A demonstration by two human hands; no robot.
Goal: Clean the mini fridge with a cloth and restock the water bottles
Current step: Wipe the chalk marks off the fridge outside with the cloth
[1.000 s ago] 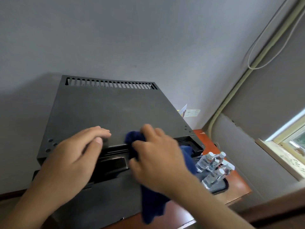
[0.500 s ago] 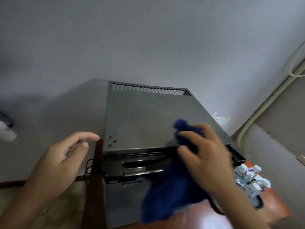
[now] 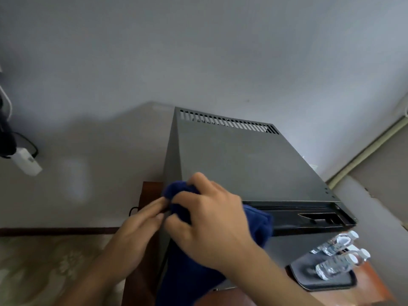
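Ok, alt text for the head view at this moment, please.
A right hand presses a blue cloth on the front left corner of a grey mini fridge, the left hand beside it. Water bottles lie on a dark tray to the right.

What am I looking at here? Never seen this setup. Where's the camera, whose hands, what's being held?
No machine here: a person wears one wide-angle camera on the head, looking forward and down, so both arms enter from the bottom of the picture. The dark grey box is a mini fridge seen from above, with vent slots along its back edge by the wall. The right hand grips a dark blue cloth at the fridge's front left corner. The left hand lies beside it, fingers straight, fingertips touching the cloth or the corner; which one is unclear. To the right, clear water bottles lie on a dark tray on a reddish wooden surface.
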